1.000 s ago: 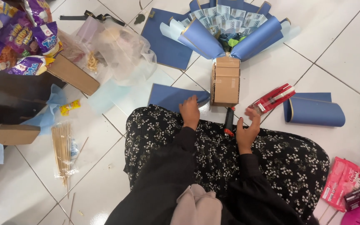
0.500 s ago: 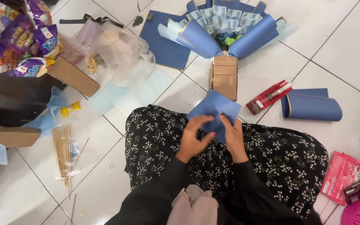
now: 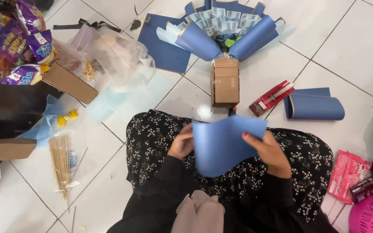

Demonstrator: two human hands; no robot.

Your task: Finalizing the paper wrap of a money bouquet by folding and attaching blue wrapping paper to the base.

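Blue paper sheet raised, both hands' grip closed.

Purple and yellow snack bags top left, brown cardboard box centre, pink packet lower right

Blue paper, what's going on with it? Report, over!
Both hands, left hand and right hand, gripping blue paper sheet over lap. Sheet curved. Nothing blocking.

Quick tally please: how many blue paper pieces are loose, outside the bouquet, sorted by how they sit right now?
Held in both hands, left hand and right hand: 1, the blue sheet
Rolled on the floor: 1, the blue roll
Flat on the floor: 1, the dark blue sheet
Total: 3
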